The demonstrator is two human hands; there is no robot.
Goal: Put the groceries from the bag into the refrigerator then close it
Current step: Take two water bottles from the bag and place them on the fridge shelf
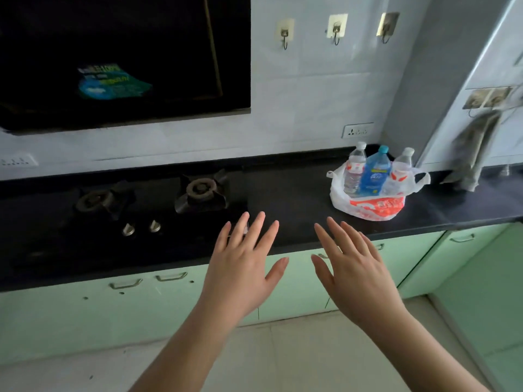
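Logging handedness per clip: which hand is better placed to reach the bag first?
Probably the right hand: open, empty, and nearer the bag on the counter's right. The left hand is farther.

Bag [368, 205] is sitting on the worktop [288, 193], right of the hob [127, 210], holding three bottles [375, 174] upright (side by side). Both hands are hovering before the worktop edge: left hand [243, 267], right hand [359, 273], apart.
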